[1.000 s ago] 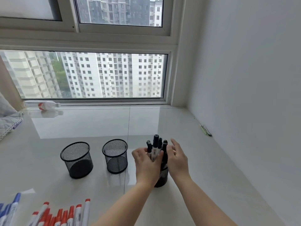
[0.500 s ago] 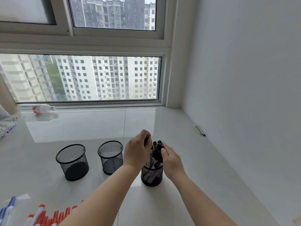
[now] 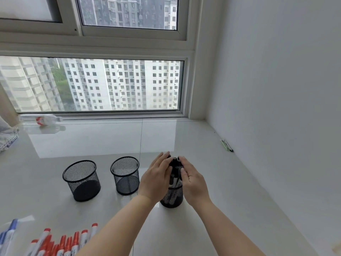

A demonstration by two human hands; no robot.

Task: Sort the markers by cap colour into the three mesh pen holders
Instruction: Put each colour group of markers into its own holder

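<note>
Three black mesh pen holders stand in a row on the glossy white floor. The left holder [image 3: 81, 180] and the middle holder [image 3: 125, 174] hold nothing. The right holder [image 3: 171, 199] is packed with several black-capped markers [image 3: 175, 169] standing upright. My left hand [image 3: 156, 177] and my right hand [image 3: 192, 179] flank that bunch with nearly straight fingers touching it from either side. Several red-capped markers [image 3: 62, 242] lie at the bottom left, with blue-capped markers [image 3: 8, 235] beside them at the frame's edge.
A white wall runs along the right, with a green pen [image 3: 227, 145] lying at its foot. A plastic bottle [image 3: 41, 119] lies under the window at the back left. A patterned cloth [image 3: 7, 136] sits at the far left.
My left hand has let go of the marker it lowered into the right holder and has flattened against the bunch. My right hand has stayed beside the holder. The camera has tilted slightly.
</note>
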